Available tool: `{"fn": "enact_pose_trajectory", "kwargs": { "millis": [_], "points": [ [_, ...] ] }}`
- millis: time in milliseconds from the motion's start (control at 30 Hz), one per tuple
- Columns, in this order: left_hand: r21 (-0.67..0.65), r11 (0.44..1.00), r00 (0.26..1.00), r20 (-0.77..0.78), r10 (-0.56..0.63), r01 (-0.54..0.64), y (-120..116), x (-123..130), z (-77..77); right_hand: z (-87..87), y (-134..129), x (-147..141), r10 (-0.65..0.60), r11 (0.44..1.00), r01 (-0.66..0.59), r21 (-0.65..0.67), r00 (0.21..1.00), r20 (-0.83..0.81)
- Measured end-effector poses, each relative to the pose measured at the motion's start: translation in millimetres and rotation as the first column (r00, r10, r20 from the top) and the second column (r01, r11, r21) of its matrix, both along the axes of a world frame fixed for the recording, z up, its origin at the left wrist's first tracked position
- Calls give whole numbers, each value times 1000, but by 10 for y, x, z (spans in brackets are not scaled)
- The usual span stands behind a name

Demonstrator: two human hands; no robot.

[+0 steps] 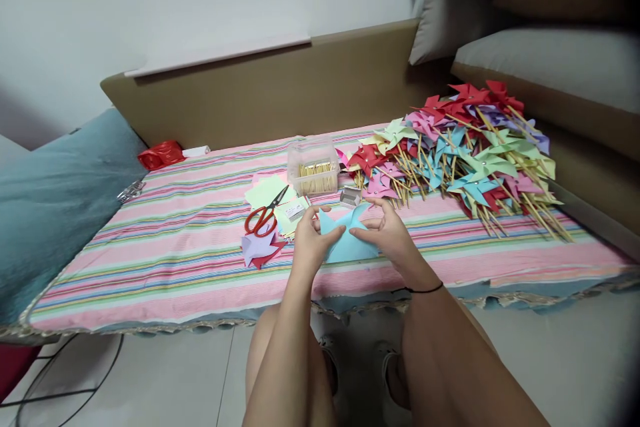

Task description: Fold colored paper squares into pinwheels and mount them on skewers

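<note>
A light blue paper is held between my two hands, its upper corners raised and curled. My left hand pinches its left side, with the thumb on the paper's face. On the other side, my right hand grips the paper near its upper right corner, thumb toward the middle. Just beyond the hands lies a small grey box. To the left are red-handled scissors, pale green sheets, a small white labelled box and a purple cut paper.
A clear container of thin sticks stands behind the hands. Finished pinwheels are heaped at the right below grey cushions. A red plastic bag and a blue cushion are at the left on the striped cloth.
</note>
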State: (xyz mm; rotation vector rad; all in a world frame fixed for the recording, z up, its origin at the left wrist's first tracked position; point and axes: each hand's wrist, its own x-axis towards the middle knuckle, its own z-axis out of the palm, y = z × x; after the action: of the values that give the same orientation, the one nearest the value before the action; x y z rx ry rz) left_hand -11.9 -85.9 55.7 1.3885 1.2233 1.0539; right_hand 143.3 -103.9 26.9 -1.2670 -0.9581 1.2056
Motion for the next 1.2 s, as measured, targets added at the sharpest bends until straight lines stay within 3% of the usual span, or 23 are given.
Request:
{"fn": "enact_pose_trajectory", "kwargs": {
  "millis": [367, 533, 667, 767, 933, 1200],
  "points": [
    [0, 1000, 999, -36, 12, -12, 13, -10, -40, -6, 1, -9, 15, 1000, -15, -12, 1000, 23],
    [-109, 994, 983, 180, 22, -2, -8, 7, 14, 41, 1, -5, 6, 999, -8, -41, 999, -52],
    [-125, 990, 962, 256, 95, -64, 7, -66, 67, 94, 23, 29, -105, 993, 96, -75, 986, -128],
    [-23, 999, 966, 256, -16, 22, 22, -172, 83, 117, 31, 65, -155, 987, 146, -73, 975, -158],
    [225, 949, 974, -15, -226, 223, 5, -279, 88, 134, 18, 94, -118, 991, 98, -95, 964, -238],
    [206, 938, 960, -69, -271, 280, -7, -284, 69, 176, -7, 83, -36, 992, 10, -126, 977, -211]
  ]
}}
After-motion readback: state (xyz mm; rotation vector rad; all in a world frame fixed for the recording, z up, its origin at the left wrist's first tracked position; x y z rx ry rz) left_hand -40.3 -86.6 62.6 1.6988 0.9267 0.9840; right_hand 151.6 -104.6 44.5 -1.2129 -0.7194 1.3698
